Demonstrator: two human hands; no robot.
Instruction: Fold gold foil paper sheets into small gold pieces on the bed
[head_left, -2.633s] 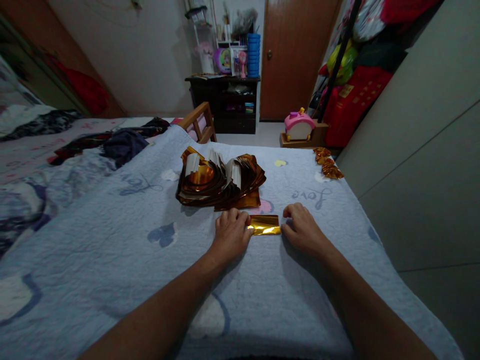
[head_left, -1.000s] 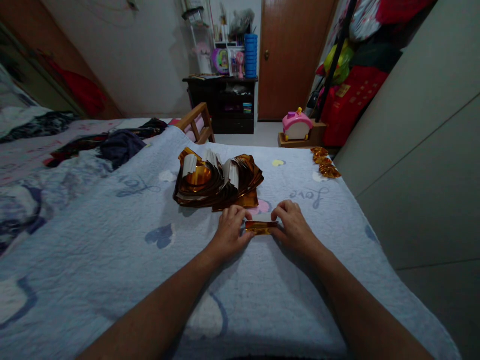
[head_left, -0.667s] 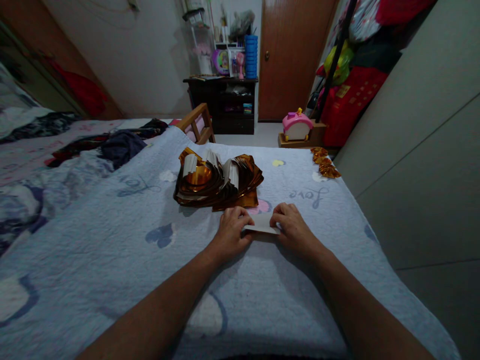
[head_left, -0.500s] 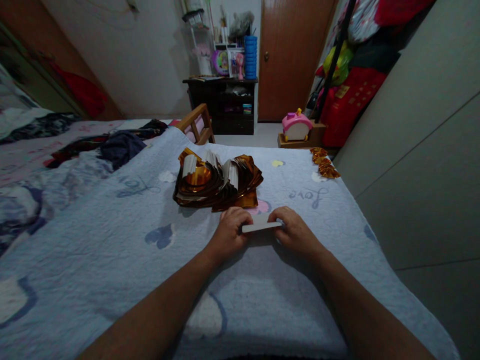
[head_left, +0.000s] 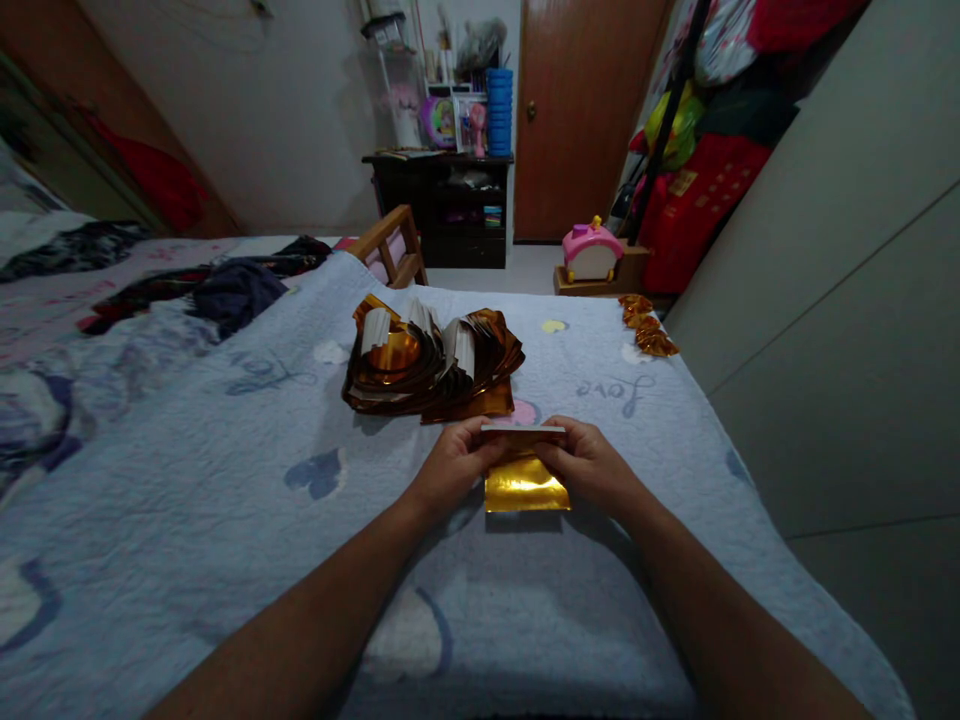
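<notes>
Between my two hands is a sheet of gold foil paper (head_left: 527, 484), its shiny gold face toward me and a pale edge along the top. My left hand (head_left: 459, 458) grips its left side, thumb on the gold face. On the right side my right hand (head_left: 590, 460) pinches it in the same way. The lower part of the sheet hangs bent toward me above the bedspread. Just beyond my hands lies a thick pile of gold foil paper (head_left: 480, 365), curled and showing white backs in places.
A pale blue bedspread (head_left: 225, 510) with hearts and lettering covers the surface. Several crumpled gold pieces (head_left: 646, 325) lie at its far right edge. Dark clothes (head_left: 238, 298) are on the left. Beyond stand a wooden chair (head_left: 390, 248), a dark cabinet (head_left: 442, 215) and a pink toy (head_left: 592, 250).
The sheet has been tilted and bent, so its gold face shows below my fingers where mostly white showed before. Both thumbs now press on the gold side.
</notes>
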